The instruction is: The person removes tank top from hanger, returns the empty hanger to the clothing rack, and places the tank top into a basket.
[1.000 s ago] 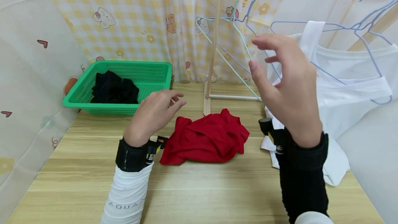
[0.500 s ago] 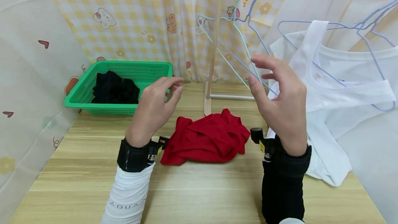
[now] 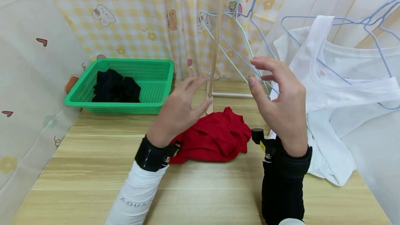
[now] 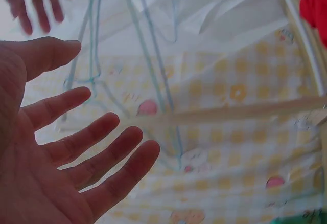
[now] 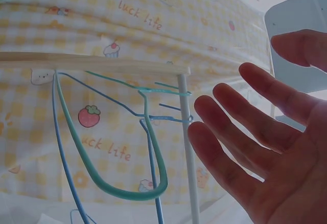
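My left hand (image 3: 184,105) hovers open above the crumpled red garment (image 3: 215,138) on the wooden table (image 3: 93,173), fingers spread toward the rack post (image 3: 215,41); its palm (image 4: 61,147) holds nothing. My right hand (image 3: 278,93) is raised open just right of the red garment, fingers loosely bent near the empty teal hanger (image 3: 240,34) and blue hanger (image 3: 259,20). In the right wrist view the hand (image 5: 260,137) holds nothing, with the teal hanger (image 5: 117,183) to its left. A white T-shirt (image 3: 343,89) hangs on a blue hanger at the right.
A green basket (image 3: 150,82) holding a black garment (image 3: 114,88) stands at the back left of the table. A chequered curtain (image 3: 131,20) closes off the back. The rack's base bar (image 3: 231,95) lies behind the red garment.
My left hand has moved right and forward, over the red garment toward the rack post, fingers spreading. My right hand came down from the hangers and now hovers lower.
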{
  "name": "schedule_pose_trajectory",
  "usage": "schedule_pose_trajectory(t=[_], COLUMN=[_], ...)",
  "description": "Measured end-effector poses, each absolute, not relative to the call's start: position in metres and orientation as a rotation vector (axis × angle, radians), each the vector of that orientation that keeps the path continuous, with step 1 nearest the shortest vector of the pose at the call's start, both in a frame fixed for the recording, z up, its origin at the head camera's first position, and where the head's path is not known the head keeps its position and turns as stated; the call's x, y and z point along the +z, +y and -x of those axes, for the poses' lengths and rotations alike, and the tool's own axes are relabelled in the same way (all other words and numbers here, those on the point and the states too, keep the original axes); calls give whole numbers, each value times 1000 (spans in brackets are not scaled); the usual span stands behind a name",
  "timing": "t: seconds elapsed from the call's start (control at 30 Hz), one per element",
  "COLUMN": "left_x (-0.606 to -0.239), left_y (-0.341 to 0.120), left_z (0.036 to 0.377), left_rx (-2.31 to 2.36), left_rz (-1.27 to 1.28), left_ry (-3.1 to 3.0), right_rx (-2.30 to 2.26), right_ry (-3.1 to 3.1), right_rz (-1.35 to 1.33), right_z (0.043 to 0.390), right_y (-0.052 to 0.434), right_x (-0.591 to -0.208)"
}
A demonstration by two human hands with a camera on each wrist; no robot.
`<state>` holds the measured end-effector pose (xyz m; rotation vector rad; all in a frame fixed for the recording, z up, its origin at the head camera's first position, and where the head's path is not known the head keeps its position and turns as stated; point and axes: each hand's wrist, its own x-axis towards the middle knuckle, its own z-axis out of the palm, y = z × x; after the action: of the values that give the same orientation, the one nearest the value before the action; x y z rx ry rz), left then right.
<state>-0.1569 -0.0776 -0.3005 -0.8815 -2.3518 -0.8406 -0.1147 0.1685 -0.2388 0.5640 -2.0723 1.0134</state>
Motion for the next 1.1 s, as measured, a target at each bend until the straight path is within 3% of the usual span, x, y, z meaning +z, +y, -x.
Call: schedule_pose_trajectory(t=[0.43, 0.8, 1.1], left_x=[-353, -393, -397], left_y=[-17, -6, -6], left_z=[158, 168, 166], left_rx=[-433, -224, -179], left_rz=[1052, 961, 1040], left_ry=[-2917, -3276, -3264], right_rx=[949, 929, 850], right_ry=[-2196, -2282, -2383], right_rz=[-641, -672, -735], right_z=[115, 118, 126], right_y=[171, 169, 168], right_x=[-244, -247, -251])
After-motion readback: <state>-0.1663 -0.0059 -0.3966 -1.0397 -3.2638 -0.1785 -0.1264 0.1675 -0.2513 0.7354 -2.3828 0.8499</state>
